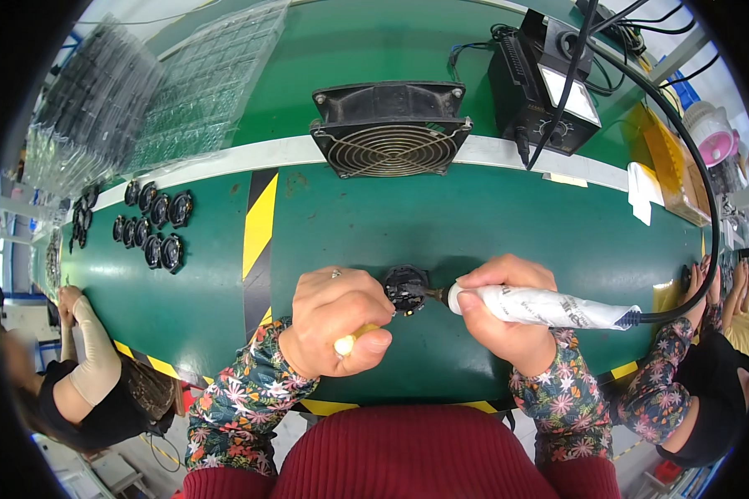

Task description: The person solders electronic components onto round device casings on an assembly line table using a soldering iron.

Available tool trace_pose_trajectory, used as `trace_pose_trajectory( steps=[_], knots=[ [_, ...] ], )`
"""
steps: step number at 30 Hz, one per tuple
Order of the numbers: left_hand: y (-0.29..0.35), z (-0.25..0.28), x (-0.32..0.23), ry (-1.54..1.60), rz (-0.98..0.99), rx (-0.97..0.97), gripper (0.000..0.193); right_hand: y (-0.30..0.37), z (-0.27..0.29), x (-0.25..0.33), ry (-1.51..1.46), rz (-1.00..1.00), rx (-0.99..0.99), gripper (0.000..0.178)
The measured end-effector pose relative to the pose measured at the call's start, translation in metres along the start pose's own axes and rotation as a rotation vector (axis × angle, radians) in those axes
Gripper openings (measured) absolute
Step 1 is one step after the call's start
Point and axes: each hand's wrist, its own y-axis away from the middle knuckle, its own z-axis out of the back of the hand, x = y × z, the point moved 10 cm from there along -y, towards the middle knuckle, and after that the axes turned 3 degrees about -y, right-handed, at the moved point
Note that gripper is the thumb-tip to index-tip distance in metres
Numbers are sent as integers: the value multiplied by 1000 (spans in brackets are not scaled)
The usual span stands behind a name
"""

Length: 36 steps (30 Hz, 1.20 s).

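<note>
A small round black part [405, 288] lies on the green table in front of me, with fine details inside it. My right hand [512, 312] is closed around a soldering iron [549, 308] whose handle is wrapped in white printed material. Its metal tip meets the right side of the black part. On the other side my left hand [337, 324] is closed, with a slim yellow piece [346, 343] poking out between thumb and fingers. The left knuckles reach the part's left edge; what the fingertips do there is hidden.
A black fan [393, 137] with a wire grille stands ahead. A black soldering station [541, 91] is behind right, its cable [697, 158] arching to the iron. Several similar black parts [154, 218] lie left, near clear plastic trays [191, 91]. Other people sit on both sides.
</note>
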Motion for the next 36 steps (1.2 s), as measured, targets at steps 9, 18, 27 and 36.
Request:
trace_pose_trajectory(
  steps=[9,18,27,36],
  knots=[
    [0,-2,0,-9,14,37,32,0,1,4,29,28,6,13],
    [-1,-1,1,-27,14,-8,26,2,11,2,27,0,-72,11],
    [-1,-1,3,-19,37,-3,25,1,9,2,50,19,-60,12],
    [0,-1,4,-20,36,-4,25,1,8,2,43,-9,-47,11]
  ],
)
